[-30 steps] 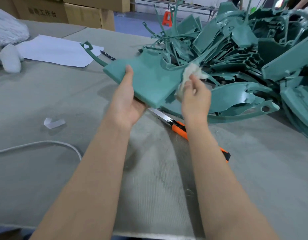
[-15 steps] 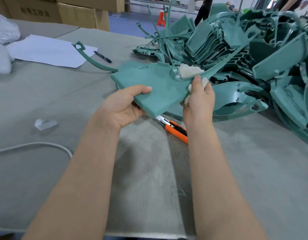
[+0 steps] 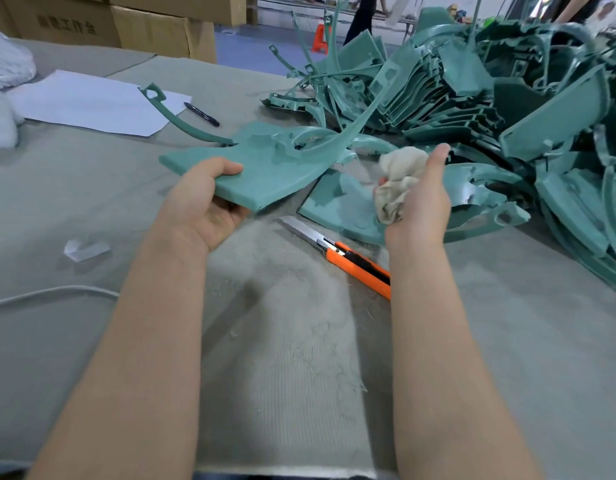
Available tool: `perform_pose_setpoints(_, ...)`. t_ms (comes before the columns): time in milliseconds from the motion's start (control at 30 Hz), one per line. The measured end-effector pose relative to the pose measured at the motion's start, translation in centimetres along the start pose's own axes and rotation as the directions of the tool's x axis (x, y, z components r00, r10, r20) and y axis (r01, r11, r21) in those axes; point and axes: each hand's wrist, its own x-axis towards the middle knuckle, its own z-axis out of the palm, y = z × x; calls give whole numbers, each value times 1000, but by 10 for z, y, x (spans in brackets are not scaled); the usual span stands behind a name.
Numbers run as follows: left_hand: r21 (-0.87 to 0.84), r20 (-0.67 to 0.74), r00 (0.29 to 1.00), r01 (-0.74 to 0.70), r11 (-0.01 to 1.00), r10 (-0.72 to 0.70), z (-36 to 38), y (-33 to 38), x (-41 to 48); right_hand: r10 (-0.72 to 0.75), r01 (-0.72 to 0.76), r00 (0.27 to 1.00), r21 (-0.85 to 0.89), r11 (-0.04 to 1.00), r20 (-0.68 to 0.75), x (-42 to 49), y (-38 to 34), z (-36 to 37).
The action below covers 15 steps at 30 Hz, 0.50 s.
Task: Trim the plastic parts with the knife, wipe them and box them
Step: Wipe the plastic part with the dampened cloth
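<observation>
My left hand (image 3: 202, 206) grips the near edge of a flat teal plastic part (image 3: 268, 164), thumb on top, and holds it tilted above the table. A long curved arm of that part reaches back to the left. My right hand (image 3: 420, 202) holds a crumpled beige cloth (image 3: 398, 178) just right of the part, apart from it. An orange utility knife (image 3: 348, 258) with its blade out lies on the grey felt table (image 3: 92, 209) between my forearms. A big heap of teal parts (image 3: 490, 98) fills the right and back.
White paper (image 3: 92, 102) and a black pen (image 3: 202, 114) lie at the back left. Cardboard boxes (image 3: 143, 22) stand behind the table. A clear plastic scrap (image 3: 86, 250) and a white cable (image 3: 50, 294) lie at left. People stand in the far background.
My right hand drew the cloth off the part and away to the right. The left hand's thumb now lies over the part's near edge, and the part sits lower and flatter.
</observation>
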Motion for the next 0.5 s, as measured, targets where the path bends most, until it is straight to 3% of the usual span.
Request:
perform_pose_setpoints(67,-3,10,1000,-2,1000,2,0,-1,0,36,-35,999,-13,999,28,-6,2,6)
perform_pose_setpoints(133,-9,9,1000,-1,1000,2,1,-1,0,83,-86,996,87,992,44,-8,2,9)
perform_pose_setpoints(267,-8,12,1000,-1,1000,1,2,-2,-1,133,-165,971,155,974,198,-18,1,16)
perform_pose_setpoints(400,14,37,999,11,1000,-11,2,-2,-3,45,-19,961,-94,995,273,-19,6,18)
perform_pose_setpoints(500,-37,-6,1000,-16,999,16,3,0,-3,-56,143,974,-397,907,220,-17,8,14)
